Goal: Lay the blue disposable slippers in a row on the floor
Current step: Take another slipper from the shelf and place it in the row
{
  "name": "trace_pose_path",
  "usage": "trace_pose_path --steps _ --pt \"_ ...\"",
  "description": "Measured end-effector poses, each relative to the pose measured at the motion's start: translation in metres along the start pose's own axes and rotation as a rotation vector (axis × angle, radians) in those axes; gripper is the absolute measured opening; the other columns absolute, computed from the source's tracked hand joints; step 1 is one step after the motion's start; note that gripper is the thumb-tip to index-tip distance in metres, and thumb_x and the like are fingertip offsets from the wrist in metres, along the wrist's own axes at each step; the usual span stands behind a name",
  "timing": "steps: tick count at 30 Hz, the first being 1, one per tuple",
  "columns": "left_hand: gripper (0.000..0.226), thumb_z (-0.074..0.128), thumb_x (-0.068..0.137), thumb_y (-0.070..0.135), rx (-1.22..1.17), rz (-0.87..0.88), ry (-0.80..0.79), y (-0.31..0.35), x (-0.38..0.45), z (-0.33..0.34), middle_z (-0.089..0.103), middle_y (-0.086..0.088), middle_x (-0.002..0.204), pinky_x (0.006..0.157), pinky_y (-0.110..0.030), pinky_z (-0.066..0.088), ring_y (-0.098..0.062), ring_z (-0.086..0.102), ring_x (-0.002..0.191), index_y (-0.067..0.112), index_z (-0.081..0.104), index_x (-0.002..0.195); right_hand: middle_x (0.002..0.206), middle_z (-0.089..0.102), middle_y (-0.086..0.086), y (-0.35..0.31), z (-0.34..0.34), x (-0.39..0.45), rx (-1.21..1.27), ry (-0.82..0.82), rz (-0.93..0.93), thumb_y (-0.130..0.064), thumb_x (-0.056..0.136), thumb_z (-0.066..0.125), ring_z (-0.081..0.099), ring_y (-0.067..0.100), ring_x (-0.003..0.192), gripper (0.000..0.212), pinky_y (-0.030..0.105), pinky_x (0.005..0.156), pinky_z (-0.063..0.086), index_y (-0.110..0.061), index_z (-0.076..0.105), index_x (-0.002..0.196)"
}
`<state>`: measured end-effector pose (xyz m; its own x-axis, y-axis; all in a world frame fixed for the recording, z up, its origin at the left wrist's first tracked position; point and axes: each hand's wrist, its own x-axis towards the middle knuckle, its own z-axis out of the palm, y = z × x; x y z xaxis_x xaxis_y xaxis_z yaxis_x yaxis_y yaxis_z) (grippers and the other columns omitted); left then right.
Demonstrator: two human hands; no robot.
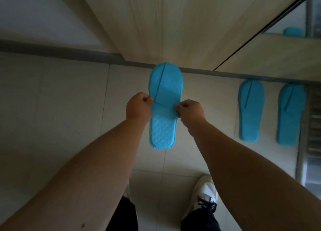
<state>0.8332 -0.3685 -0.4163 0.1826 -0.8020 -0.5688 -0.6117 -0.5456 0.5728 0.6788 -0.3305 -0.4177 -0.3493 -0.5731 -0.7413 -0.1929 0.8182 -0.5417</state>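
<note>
I hold one blue disposable slipper [164, 98] flat in front of me above the tiled floor, toe pointing toward the wooden panel. My left hand [138, 107] pinches its left edge at the middle, and my right hand [190, 111] pinches its right edge. The quilted heel part hangs toward me. Two more blue slippers, the nearer one [250, 109] and the farther one [290, 114], lie side by side on the floor at the right, toes toward the wall.
A light wooden panel [156, 25] stands ahead, with a grey skirting strip [52, 48] along the wall. A mirror [295, 22] at the upper right reflects a slipper. A slatted rack [314, 123] is at the far right. My white shoes [205, 190] are below.
</note>
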Motion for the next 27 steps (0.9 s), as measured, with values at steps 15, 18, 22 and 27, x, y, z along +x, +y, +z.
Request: trace_pose_path --steps 15,18,22,27 --pt "0.022 0.058 0.091 0.022 0.168 0.069 0.023 -0.073 0.119 0.054 0.072 -0.016 0.103 0.081 -0.032 0.046 -0.032 0.065 0.098 0.006 0.070 0.099 0.075 0.064 0.004 0.035 0.084 0.108 -0.189 0.088 -0.027 -0.025 0.092 0.055 0.060 0.022 0.068 0.021 0.034 0.063 0.051 -0.013 0.066 0.081" --pt "0.022 0.057 0.091 0.021 0.176 0.077 0.023 -0.076 0.127 0.059 0.071 -0.016 0.104 0.081 -0.033 0.046 -0.033 0.064 0.099 0.005 0.070 0.099 0.075 0.062 0.002 0.036 0.090 0.116 -0.228 0.097 -0.016 -0.025 0.093 0.052 0.058 0.020 0.066 0.019 0.029 0.058 0.045 -0.015 0.064 0.081" --pt "0.023 0.055 0.092 0.021 0.205 0.072 0.009 -0.077 0.129 0.065 0.071 -0.015 0.107 0.083 -0.033 0.047 -0.032 0.064 0.101 0.007 0.069 0.104 0.075 0.061 0.002 0.037 0.092 0.119 -0.239 0.113 -0.001 -0.025 0.093 0.050 0.058 0.019 0.064 0.019 0.029 0.057 0.046 -0.015 0.063 0.083" --pt "0.022 0.055 0.093 0.020 0.211 0.077 0.013 -0.076 0.129 0.068 0.070 -0.015 0.107 0.083 -0.033 0.047 -0.032 0.064 0.101 0.007 0.068 0.105 0.076 0.061 0.002 0.037 0.090 0.120 -0.263 0.116 0.001 -0.025 0.094 0.049 0.059 0.018 0.066 0.018 0.029 0.057 0.046 -0.015 0.062 0.086"
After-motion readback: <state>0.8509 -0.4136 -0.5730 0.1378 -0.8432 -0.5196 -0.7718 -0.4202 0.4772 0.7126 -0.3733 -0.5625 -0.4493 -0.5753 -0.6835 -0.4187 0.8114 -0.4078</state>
